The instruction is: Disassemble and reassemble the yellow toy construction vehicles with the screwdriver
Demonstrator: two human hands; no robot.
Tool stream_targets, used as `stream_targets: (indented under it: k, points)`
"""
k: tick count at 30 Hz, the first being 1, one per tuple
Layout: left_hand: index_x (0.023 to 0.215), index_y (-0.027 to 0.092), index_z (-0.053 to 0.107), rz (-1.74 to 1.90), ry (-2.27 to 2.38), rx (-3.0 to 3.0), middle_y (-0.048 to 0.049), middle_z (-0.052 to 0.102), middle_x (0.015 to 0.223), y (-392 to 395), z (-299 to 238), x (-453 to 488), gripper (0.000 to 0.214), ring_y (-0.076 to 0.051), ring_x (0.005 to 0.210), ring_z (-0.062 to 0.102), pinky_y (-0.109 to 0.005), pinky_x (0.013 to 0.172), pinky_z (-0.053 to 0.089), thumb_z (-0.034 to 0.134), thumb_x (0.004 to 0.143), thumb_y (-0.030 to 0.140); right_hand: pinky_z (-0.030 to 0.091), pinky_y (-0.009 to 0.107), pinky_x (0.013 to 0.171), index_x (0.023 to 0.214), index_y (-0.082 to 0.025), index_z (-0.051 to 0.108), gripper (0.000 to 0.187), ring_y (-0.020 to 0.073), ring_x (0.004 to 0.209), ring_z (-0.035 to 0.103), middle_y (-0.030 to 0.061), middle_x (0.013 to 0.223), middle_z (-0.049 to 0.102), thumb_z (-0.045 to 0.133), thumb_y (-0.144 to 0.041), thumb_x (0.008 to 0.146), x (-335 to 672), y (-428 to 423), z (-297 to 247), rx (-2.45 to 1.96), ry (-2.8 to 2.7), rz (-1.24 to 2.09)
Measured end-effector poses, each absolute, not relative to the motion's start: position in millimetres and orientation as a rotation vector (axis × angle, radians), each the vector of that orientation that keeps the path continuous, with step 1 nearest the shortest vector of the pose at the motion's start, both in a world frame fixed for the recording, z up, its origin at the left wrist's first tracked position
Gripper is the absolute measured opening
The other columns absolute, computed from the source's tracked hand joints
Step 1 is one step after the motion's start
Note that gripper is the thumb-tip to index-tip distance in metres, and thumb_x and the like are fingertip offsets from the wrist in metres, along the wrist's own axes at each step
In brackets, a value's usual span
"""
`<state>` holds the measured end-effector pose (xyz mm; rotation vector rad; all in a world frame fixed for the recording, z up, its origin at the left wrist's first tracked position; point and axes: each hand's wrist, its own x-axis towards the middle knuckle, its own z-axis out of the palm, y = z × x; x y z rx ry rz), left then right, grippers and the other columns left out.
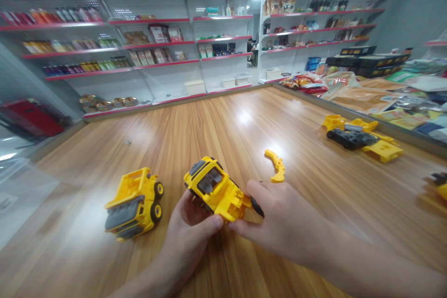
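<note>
My left hand (190,233) grips a yellow toy construction vehicle (214,188) from below, thumb pressed on its yellow front part. Closed on the same toy's right side, my right hand (279,221) pinches a small black piece (257,207) with thumb and fingers. The toy is lifted slightly off the wooden table (216,125). A second yellow toy truck (136,202) with grey parts lies just left of my left hand. A loose curved yellow arm piece (275,165) rests on the table beyond my right hand.
Yellow and black toy parts (359,138) lie at the table's right edge, another yellow piece (438,186) at far right. Snack packets (366,95) are piled beyond the edge. Store shelves (139,51) with goods line the back wall. A red object (31,118) sits at left.
</note>
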<state>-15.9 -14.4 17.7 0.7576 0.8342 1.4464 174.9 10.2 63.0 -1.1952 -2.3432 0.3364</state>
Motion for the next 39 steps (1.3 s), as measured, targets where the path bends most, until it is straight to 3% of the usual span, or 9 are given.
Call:
stream_targets:
  k: [7,13,21,30,39]
  points:
    - [0.127,0.021,0.055,1.383,0.848,0.679,-0.0111,0.070,0.110,-13.6,23.4,-14.3,0.062,-0.029,0.105,0.067,-0.043,0.092,0.055,0.079,0.071,0.014,0.027,0.028,0.056,0.076,-0.019,0.051,0.036,0.0174,0.061,0.059,0.0024,0.070,0.065,0.057,-0.053,0.088,173.2,8.9,62.5,-1.172,-2.376,0.317]
    - [0.127,0.020,0.055,1.331,0.770,0.636,-0.0127,0.069,0.114,-13.6,19.6,-16.3,0.059,-0.031,0.103,0.068,-0.043,0.085,0.058,0.079,0.073,0.025,0.027,0.029,0.056,0.080,-0.019,0.054,0.028,0.0169,0.061,0.059,0.0032,0.071,0.066,0.049,-0.044,0.093,172.9,8.4,61.0,-1.165,-2.423,0.338]
    - [0.137,0.022,0.046,1.290,0.799,0.657,-0.0138,0.068,0.116,-13.9,20.8,-16.0,0.070,-0.029,0.103,0.068,-0.042,0.086,0.057,0.076,0.074,0.015,0.024,0.028,0.056,0.074,-0.019,0.054,0.024,0.0149,0.058,0.055,0.0025,0.065,0.064,0.051,-0.037,0.089,173.9,9.2,63.0,-1.236,-2.420,0.351]
    - [0.121,0.020,0.061,1.296,0.810,0.708,-0.0123,0.069,0.113,-13.5,17.7,-13.6,0.060,-0.032,0.106,0.066,-0.046,0.094,0.053,0.083,0.065,0.018,0.021,0.027,0.052,0.068,-0.018,0.053,0.021,0.0129,0.052,0.050,0.0020,0.060,0.061,0.053,-0.033,0.083,175.0,7.6,68.0,-1.251,-2.456,0.398]
    - [0.118,0.019,0.062,1.288,0.773,0.762,-0.0118,0.068,0.114,-12.8,19.1,-12.7,0.057,-0.031,0.112,0.063,-0.045,0.100,0.048,0.082,0.065,0.016,0.023,0.027,0.052,0.067,-0.018,0.054,0.019,0.0131,0.053,0.050,0.0031,0.060,0.061,0.052,-0.031,0.081,175.8,9.1,66.6,-1.251,-2.461,0.415]
